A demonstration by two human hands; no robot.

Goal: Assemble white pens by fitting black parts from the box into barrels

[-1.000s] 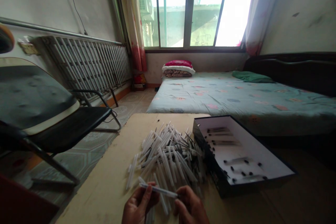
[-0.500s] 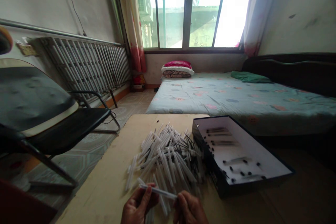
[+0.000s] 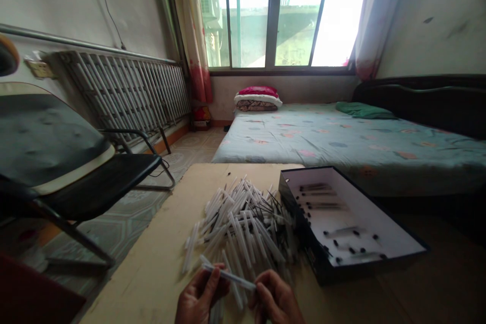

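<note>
My left hand (image 3: pixel 202 294) is closed around one end of a translucent white pen barrel (image 3: pixel 236 278), with the thumb on top. At its other end, the fingertips of my right hand (image 3: pixel 276 297) pinch the tip. The barrel lies nearly level between both hands, above the near edge of a heap of similar white barrels (image 3: pixel 246 243). Thin dark refills (image 3: pixel 266 207) are mixed into the heap's right side. To the right stands a shallow dark-sided box (image 3: pixel 379 223) with a pale inside, holding several small black pieces and blurred, pen-like rods.
The heap and box rest on a cream-coloured table (image 3: pixel 152 258). A black folding chair (image 3: pixel 110 174) stands at the left, before a radiator (image 3: pixel 132 91). Beyond the table is a bed (image 3: pixel 304 134) with folded bedding (image 3: pixel 258 98) under the window.
The view has shifted very slightly. My right hand has turned a little at the barrel's end, while both hands keep hold of it.
</note>
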